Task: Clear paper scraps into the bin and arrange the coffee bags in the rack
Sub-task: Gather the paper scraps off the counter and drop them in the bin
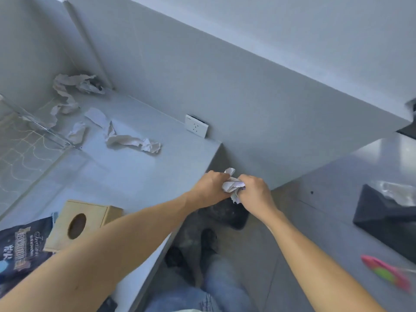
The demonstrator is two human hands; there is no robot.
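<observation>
My left hand (209, 188) and my right hand (255, 194) both grip a crumpled white paper scrap (231, 185), held past the counter's right edge and above a dark bin (227, 216) on the floor. Several more crumpled paper scraps lie on the grey counter: one long piece (132, 141) near the middle, smaller ones (77, 134) beside it, and a heap (74, 86) in the far corner. A dark blue coffee bag (21, 246) lies at the counter's near left edge, partly cut off by the frame.
A wooden tissue box (81, 224) sits beside the coffee bag. A clear rack (33, 136) stands at the left. A wall socket (196, 125) is behind the counter. On the floor at right lie a black bag (387, 212) and a pink-green object (385, 272).
</observation>
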